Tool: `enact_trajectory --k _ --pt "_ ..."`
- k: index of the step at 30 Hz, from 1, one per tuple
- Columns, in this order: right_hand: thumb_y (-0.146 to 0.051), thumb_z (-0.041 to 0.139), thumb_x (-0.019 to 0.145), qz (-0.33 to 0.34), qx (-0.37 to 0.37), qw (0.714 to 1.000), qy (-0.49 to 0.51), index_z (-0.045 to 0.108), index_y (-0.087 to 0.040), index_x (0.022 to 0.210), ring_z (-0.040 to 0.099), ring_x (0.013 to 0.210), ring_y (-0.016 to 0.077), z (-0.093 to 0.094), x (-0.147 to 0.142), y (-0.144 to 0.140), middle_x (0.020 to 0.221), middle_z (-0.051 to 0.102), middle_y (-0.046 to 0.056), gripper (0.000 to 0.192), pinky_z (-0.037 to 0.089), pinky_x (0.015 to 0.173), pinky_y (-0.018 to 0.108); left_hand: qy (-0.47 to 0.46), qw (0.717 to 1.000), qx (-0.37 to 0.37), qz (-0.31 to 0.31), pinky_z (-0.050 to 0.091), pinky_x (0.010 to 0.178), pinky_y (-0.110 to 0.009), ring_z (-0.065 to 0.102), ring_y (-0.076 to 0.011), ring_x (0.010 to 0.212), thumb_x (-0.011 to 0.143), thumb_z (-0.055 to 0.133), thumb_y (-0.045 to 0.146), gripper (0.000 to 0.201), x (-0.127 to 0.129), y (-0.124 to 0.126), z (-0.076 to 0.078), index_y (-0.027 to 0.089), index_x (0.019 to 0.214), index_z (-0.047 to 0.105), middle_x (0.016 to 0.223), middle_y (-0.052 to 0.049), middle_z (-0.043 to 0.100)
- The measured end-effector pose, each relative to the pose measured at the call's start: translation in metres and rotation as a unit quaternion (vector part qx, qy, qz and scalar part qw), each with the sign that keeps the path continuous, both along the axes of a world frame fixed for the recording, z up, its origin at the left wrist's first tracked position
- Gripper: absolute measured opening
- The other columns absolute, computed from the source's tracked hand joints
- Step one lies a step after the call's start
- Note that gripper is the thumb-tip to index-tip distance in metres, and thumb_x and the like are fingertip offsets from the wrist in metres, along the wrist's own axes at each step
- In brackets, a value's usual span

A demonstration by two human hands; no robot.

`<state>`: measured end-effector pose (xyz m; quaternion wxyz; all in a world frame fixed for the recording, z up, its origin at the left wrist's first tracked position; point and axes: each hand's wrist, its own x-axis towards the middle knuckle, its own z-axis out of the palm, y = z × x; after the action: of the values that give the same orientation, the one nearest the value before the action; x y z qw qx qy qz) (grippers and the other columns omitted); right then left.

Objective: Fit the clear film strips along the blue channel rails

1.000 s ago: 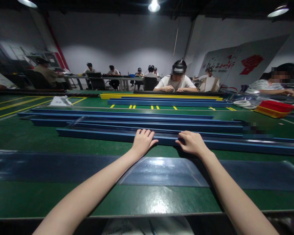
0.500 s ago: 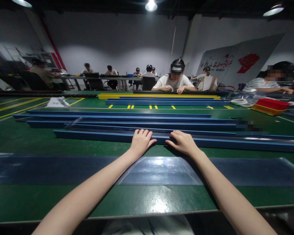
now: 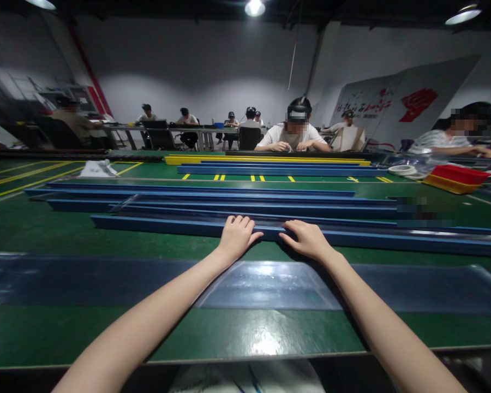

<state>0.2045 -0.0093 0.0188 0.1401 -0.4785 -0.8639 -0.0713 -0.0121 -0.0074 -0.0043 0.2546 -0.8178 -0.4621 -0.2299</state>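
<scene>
Near the middle of the frame both hands gripped the nearest blue rail [image 3: 155, 225] — the left hand [image 3: 236, 238] with fingers curled over its top edge, the right hand [image 3: 306, 239] just beside it, thumb at the front — on the green table [image 3: 65, 240], above a clear plastic sheet [image 3: 265, 286].

Left arm: bare, stretched forward from the lower left, my forearm running up toward the middle.
Left hand [image 3: 237, 236]: palm down, fingers curled over and closed together, thumb pointing right.
Right arm: bare, reaching forward from the lower right, angled inward.
Right hand [image 3: 306, 238]: palm down, fingers bent and pressed flat, thumb pointing left.
Spacing: my hands sit near each other, thumbs apart.
</scene>
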Motion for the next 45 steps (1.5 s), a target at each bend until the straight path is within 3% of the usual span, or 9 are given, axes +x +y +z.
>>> enact_trajectory --k 9,24,45 --pt "-0.036 0.042 0.084 0.014 -0.005 1.000 0.006 0.056 -0.020 0.105 0.057 0.093 0.0179 -0.001 -0.001 0.000 0.104 0.063 0.007 0.029 0.039 0.074 0.025 0.005 1.000 -0.002 -0.001 0.030 0.069 -0.033 0.052 -0.0206 0.079 0.083 0.046 0.046 0.033 0.000 0.000 0.000 0.015 0.081 0.057 0.081 -0.006 0.061" --pt "-0.032 0.041 0.087 0.005 0.058 0.997 -0.050 0.058 -0.018 0.078 0.053 0.075 0.0146 0.004 0.002 0.000 0.081 0.059 0.005 0.023 0.030 0.057 0.024 0.001 1.000 -0.011 -0.005 0.030 0.070 -0.033 0.051 -0.0208 0.079 0.084 0.045 0.045 0.032 0.000 -0.001 0.001 0.016 0.081 0.057 0.082 -0.007 0.061" --pt "-0.032 0.046 0.082 -0.028 0.010 0.997 -0.069 0.060 -0.020 0.070 0.056 0.070 0.0139 0.019 0.012 -0.005 0.080 0.062 0.003 0.022 0.025 0.052 0.025 0.030 0.999 -0.014 -0.031 0.031 0.073 -0.034 0.052 -0.0213 0.083 0.086 0.043 0.044 0.031 0.001 -0.004 0.006 0.015 0.091 0.055 0.088 -0.008 0.061"
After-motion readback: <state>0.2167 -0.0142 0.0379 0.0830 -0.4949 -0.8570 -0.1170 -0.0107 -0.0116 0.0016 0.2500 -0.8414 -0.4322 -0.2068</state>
